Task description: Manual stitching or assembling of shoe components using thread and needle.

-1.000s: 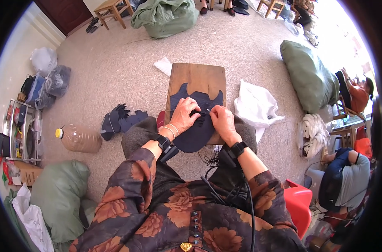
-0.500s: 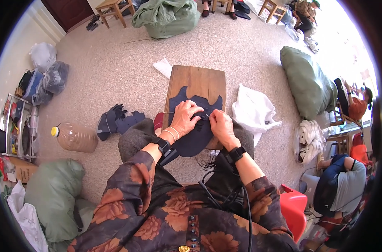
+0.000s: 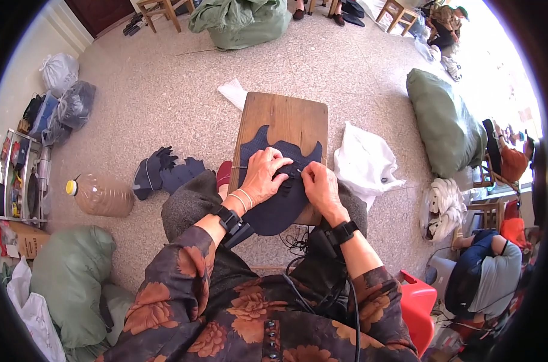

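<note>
A navy cut fabric piece [image 3: 280,214], with two pointed tips at its far end and a rounded near end, lies on a wooden stool [image 3: 286,110] between my knees. My left hand [image 3: 263,176] rests on it, thumb and fingers closing on the dark cloth beside a black ruffled strip [image 3: 286,186] in the middle. Close by on the right, my right hand [image 3: 321,188] is pinched at the strip's edge. A tiny pale glint shows at its fingertips, too small to name. A thin rod sticks out left of my left hand.
More navy fabric pieces [image 3: 180,175] lie on the floor at left, near a large plastic bottle [image 3: 105,195]. A white bag [image 3: 367,160] lies right of the stool. Green sacks [image 3: 443,120] stand around. A red plastic stool [image 3: 417,304] is at my right; other people sit farther off.
My view has shifted slightly. The right hand has shifted a little at the strip, still pinched; the left hand keeps its place on the cloth.
</note>
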`<state>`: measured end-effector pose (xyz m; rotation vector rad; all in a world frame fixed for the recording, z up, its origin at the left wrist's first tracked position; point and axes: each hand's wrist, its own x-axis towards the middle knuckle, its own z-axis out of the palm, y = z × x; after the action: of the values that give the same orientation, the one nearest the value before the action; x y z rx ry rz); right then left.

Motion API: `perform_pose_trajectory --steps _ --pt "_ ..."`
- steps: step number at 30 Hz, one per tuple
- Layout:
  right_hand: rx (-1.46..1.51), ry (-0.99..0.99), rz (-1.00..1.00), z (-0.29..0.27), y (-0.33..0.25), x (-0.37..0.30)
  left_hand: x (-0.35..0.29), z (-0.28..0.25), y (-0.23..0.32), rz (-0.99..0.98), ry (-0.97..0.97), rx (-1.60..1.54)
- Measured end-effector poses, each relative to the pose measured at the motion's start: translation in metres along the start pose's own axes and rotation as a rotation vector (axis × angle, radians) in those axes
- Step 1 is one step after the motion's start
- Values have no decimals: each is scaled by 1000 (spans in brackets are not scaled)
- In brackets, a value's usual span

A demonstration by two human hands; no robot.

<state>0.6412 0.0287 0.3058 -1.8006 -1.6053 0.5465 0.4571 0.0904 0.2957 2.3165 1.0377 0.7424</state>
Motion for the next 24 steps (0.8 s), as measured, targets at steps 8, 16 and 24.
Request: perform_pose_trajectory --steps 8,16,24 --pt "48 -8 -101 -3 0 -3 -1 2 -3 -1 3 14" --pt "8 47 -210 7 4 11 3 3 -5 24 -17 35" --pt "-66 153 -100 16 1 -2 9 6 -16 -80 -23 -65"
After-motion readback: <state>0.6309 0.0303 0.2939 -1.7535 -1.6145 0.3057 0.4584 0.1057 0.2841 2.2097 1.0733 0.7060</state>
